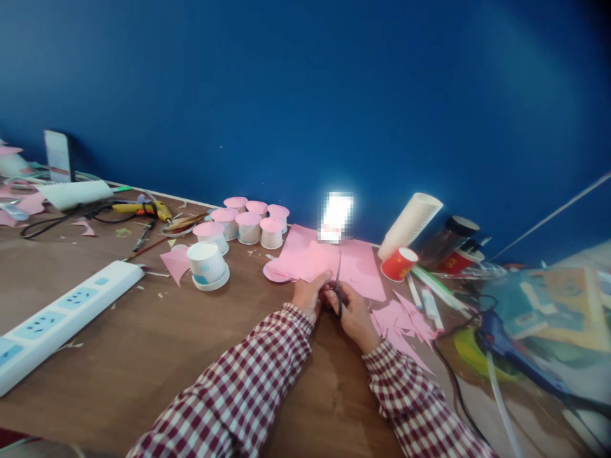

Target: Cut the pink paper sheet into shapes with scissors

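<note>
My right hand (353, 313) is closed round the handles of a pair of scissors (339, 294), whose blades point away toward the wall. Close beside it, my left hand (309, 296) pinches a piece of pink paper (315, 259); where the held piece ends and the paper behind it begins is hard to make out. Beyond both hands lies a larger pink sheet (365, 270). Pink paper discs (275, 271) lie just left of the sheet. Pink offcuts (401, 321) are scattered to the right of my right hand.
Several paper cups with pink disc tops (248, 228) stand left of the sheet, near a white cup (207, 262). A power strip (71, 312) lies at left. Stacked cups (410, 222), a red cup (400, 264) and a blue glue gun (515, 356) are at right. A glowing phone (337, 216) leans near the wall.
</note>
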Demonstrator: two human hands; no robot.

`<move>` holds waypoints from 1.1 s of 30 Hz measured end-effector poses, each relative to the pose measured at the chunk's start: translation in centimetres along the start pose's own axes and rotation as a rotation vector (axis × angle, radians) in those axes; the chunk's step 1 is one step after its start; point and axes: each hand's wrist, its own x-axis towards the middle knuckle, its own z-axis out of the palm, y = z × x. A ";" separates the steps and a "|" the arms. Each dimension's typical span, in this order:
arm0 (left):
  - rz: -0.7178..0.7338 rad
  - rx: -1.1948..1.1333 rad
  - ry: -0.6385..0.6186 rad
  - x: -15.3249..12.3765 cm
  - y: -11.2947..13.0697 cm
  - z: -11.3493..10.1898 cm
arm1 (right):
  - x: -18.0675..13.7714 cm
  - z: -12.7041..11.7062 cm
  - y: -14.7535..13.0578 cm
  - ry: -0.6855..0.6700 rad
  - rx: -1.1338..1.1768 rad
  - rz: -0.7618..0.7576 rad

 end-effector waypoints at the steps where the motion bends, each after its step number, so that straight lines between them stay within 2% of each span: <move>1: -0.001 0.002 -0.004 0.0 0.0 0.0 | 0.0 0.0 0.0 0.001 -0.002 0.000; 33: 0.033 0.008 0.028 0.1 0.2 0.1 | -0.1 0.0 -0.2 0.015 -0.001 0.011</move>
